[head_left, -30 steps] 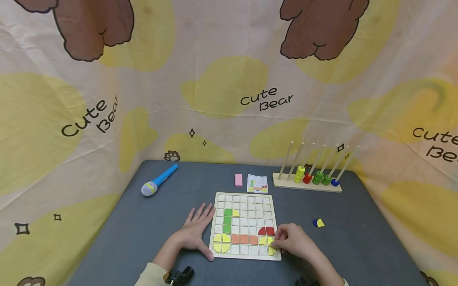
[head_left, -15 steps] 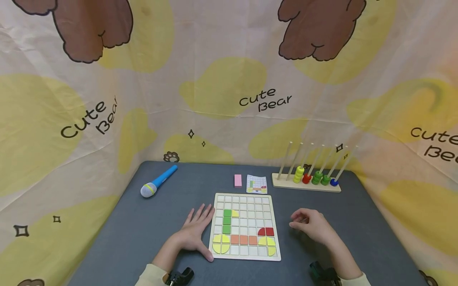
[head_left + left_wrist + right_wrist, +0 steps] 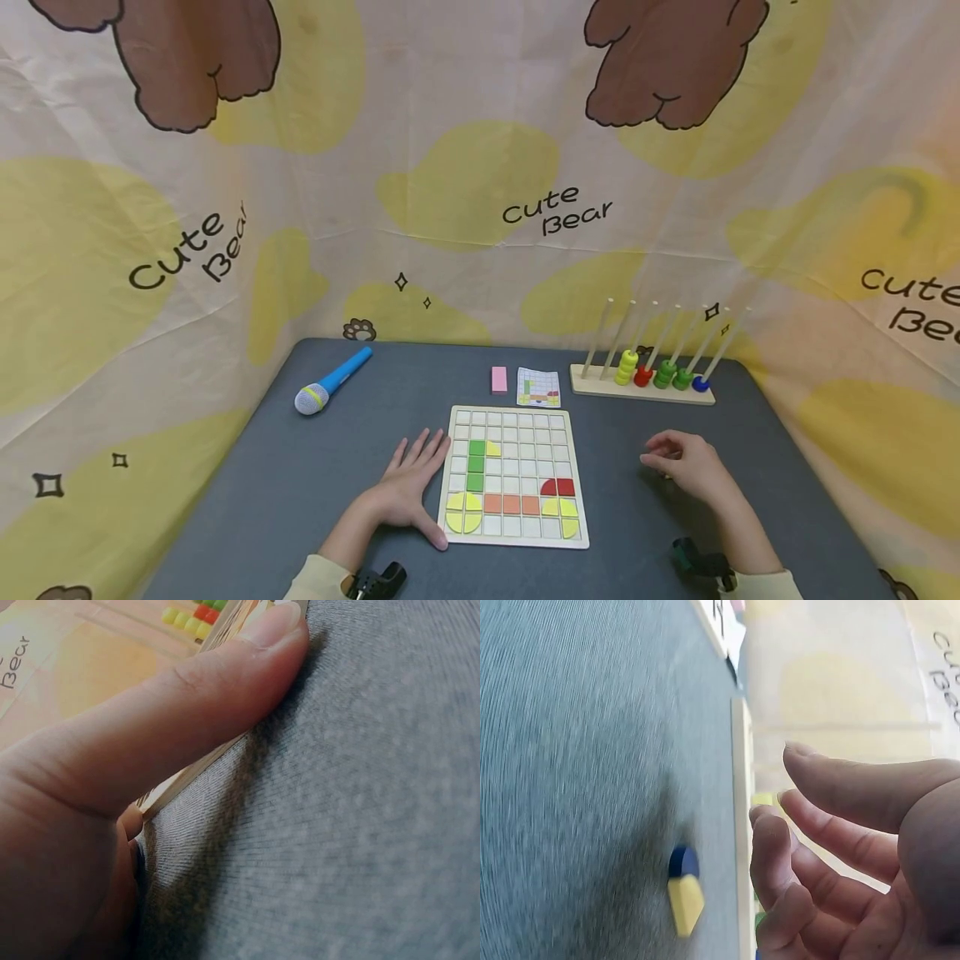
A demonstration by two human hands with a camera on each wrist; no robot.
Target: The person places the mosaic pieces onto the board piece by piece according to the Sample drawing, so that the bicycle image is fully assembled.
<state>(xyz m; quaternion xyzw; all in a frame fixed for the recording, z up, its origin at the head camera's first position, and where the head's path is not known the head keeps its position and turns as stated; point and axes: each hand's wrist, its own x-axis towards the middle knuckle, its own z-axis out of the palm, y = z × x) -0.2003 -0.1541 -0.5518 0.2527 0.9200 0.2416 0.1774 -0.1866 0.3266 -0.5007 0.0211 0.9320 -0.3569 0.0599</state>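
Observation:
A square wooden grid board (image 3: pixel 510 525) lies on the grey table, with coloured tiles in some cells: green squares (image 3: pixel 476 465), orange squares (image 3: pixel 512 503), red pieces (image 3: pixel 566 487) and yellow quarter-rounds (image 3: pixel 463 512). My left hand (image 3: pixel 405 492) is spread flat beside the board, its fingertips and thumb at the left edge; the left wrist view has the thumb (image 3: pixel 187 712) against that edge. Right of the board my right hand (image 3: pixel 693 468) hovers with loosely bent fingers, holding nothing. Below it lie a dark blue piece (image 3: pixel 684 862) and a yellow piece (image 3: pixel 685 904), mostly hidden in the head view.
Behind the board lie a pink block (image 3: pixel 498 380) and a pattern card (image 3: pixel 538 388). A wooden peg rack (image 3: pixel 645 385) with coloured beads stands at the back right, and a blue toy microphone (image 3: pixel 333 381) at the back left. A printed cloth (image 3: pixel 465 275) hangs behind the table.
My right hand has let go of a yellow quarter-round at the board's lower right and moved right, over the loose blue and yellow pieces. My left hand has stayed in place.

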